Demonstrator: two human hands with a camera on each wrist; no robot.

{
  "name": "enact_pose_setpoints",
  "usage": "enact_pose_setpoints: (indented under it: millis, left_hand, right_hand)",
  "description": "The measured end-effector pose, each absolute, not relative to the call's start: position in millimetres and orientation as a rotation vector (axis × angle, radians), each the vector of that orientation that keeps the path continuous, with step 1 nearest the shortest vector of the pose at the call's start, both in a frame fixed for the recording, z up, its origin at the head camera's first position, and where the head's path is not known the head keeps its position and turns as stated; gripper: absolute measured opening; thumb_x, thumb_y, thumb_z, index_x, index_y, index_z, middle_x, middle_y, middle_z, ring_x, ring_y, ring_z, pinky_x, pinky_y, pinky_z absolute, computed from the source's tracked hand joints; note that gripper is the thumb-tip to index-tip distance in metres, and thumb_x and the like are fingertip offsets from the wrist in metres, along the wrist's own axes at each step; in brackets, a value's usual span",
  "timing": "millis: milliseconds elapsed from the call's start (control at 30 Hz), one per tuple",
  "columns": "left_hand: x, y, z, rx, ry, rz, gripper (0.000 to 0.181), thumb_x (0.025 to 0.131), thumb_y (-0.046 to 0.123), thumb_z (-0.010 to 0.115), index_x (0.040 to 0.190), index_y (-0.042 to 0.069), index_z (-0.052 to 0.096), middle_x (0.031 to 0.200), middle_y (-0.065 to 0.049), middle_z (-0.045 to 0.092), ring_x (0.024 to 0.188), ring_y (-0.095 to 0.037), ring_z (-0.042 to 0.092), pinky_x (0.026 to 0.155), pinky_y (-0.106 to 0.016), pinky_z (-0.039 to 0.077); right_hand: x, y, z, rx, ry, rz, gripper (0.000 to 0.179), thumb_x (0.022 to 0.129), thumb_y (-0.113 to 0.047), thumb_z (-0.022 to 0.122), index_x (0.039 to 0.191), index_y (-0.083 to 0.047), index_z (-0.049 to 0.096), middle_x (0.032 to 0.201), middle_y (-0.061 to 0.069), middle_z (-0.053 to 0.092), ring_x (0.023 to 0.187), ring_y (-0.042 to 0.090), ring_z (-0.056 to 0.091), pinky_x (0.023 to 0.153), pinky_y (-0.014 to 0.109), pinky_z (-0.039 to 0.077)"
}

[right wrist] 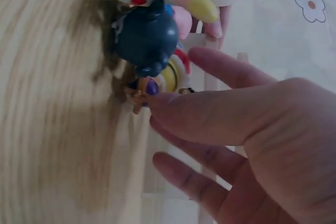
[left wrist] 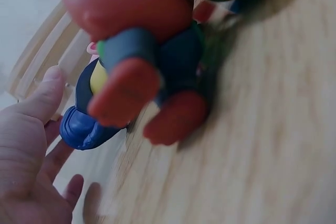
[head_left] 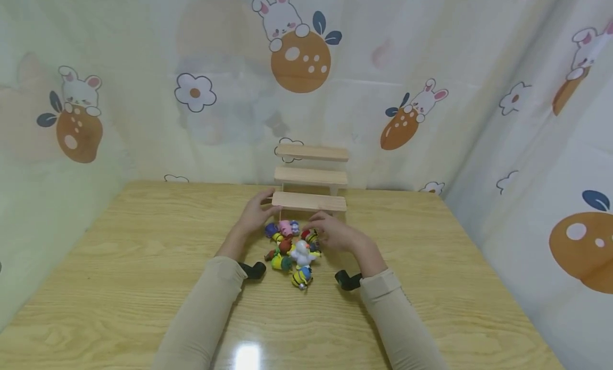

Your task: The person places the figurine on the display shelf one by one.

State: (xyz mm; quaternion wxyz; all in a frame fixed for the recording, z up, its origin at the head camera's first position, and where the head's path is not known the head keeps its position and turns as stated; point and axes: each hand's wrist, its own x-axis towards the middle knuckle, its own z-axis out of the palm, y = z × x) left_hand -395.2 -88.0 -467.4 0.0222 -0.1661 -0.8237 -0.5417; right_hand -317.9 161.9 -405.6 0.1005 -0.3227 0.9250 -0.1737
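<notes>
Two spread hands around one heap of toys

At least eight toys (head_left: 300, 251) lie in one heap on the table (head_left: 143, 285), just in front of a stand (head_left: 311, 201) with three boards; overlaps prevent an exact count. Among them are one white duck (head_left: 303, 258), one pink figure (head_left: 286, 228), one yellow-green figure (head_left: 281, 262) and, nearest the person, one blue-and-yellow figure (head_left: 301, 278).

Both forearms, in two beige sleeves (head_left: 201, 311), reach forward and converge on the heap. One black mount (head_left: 256, 270) juts inward from each cuff, making two.

The left hand (head_left: 256, 213) is at the heap's far left, beside the lowest board's end, thumb and fingers apart; whether it touches the stand I cannot tell. The right hand (head_left: 335, 232) arches in from the right, its fingers also spread, thumb beside a small orange-and-purple toy (right wrist: 148, 88); contact there is unclear.
</notes>
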Motion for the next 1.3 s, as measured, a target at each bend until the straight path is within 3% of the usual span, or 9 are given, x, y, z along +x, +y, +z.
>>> enact_pose_setpoints:
  millis: [267, 533, 767, 900, 1133, 1300]
  left_hand:
    - [-392.2, -84.2, -468.1, -0.486, -2.539, -1.670, 0.065, 0.088, 0.021, 0.069, 0.143, 0.002, 0.039, 0.141, -0.018, 0.047, 0.129, -0.035, 0.046, 0.108, -0.044, 0.040]
    - [-388.3, -84.1, -468.0, -0.471, -2.531, -1.692, 0.065, 0.088, 0.022, 0.069, 0.142, 0.002, 0.040, 0.139, -0.019, 0.049, 0.128, -0.035, 0.048, 0.107, -0.044, 0.042]
    - [-388.1, -86.5, -467.8, -0.468, -2.535, -1.696, 0.065, 0.089, 0.026, 0.068, 0.143, 0.004, 0.040, 0.140, -0.018, 0.049, 0.127, -0.035, 0.049, 0.104, -0.045, 0.045]
    - [-388.8, -87.5, -467.7, -0.459, -2.532, -1.710, 0.066, 0.088, 0.025, 0.068, 0.143, 0.003, 0.039, 0.139, -0.018, 0.049, 0.126, -0.035, 0.050, 0.103, -0.044, 0.046]
    - [-388.3, -86.5, -468.9, -0.446, -2.540, -1.713, 0.066, 0.088, 0.027, 0.068, 0.144, 0.005, 0.039, 0.139, -0.017, 0.049, 0.126, -0.035, 0.050, 0.103, -0.044, 0.046]
    - [-388.2, -87.3, -469.2, -0.460, -2.533, -1.702, 0.066, 0.088, 0.026, 0.068, 0.143, 0.004, 0.039, 0.141, -0.017, 0.048, 0.126, -0.035, 0.050, 0.102, -0.044, 0.046]
  right_hand:
    - [-320.5, 162.8, -413.8, -0.935, 2.732, -0.547, 0.049, 0.086, 0.007, 0.061, 0.132, -0.011, 0.056, 0.128, 0.009, 0.052, 0.103, 0.023, 0.058, 0.089, 0.034, 0.052]
    - [-323.5, 165.7, -420.0, -0.850, 2.698, -0.625, 0.053, 0.087, 0.001, 0.064, 0.137, -0.012, 0.051, 0.131, 0.009, 0.051, 0.110, 0.024, 0.059, 0.094, 0.036, 0.052]
    - [-327.4, 160.6, -424.7, -0.975, 2.778, -0.527, 0.055, 0.087, 0.000, 0.064, 0.139, -0.009, 0.048, 0.131, 0.010, 0.053, 0.111, 0.022, 0.057, 0.096, 0.036, 0.050]
    - [-328.7, 157.0, -427.1, -0.981, 2.830, -0.512, 0.052, 0.087, -0.002, 0.065, 0.136, -0.010, 0.050, 0.127, 0.009, 0.054, 0.105, 0.020, 0.058, 0.093, 0.035, 0.051]
    - [-326.9, 154.6, -429.1, -1.103, 2.899, -0.419, 0.040, 0.087, -0.005, 0.067, 0.126, -0.011, 0.060, 0.137, 0.014, 0.046, 0.124, 0.030, 0.050, 0.106, 0.043, 0.043]
    - [-327.6, 154.7, -430.5, -1.125, 2.922, -0.408, 0.031, 0.084, -0.007, 0.072, 0.115, -0.010, 0.068, 0.132, 0.013, 0.050, 0.120, 0.029, 0.052, 0.105, 0.041, 0.044]
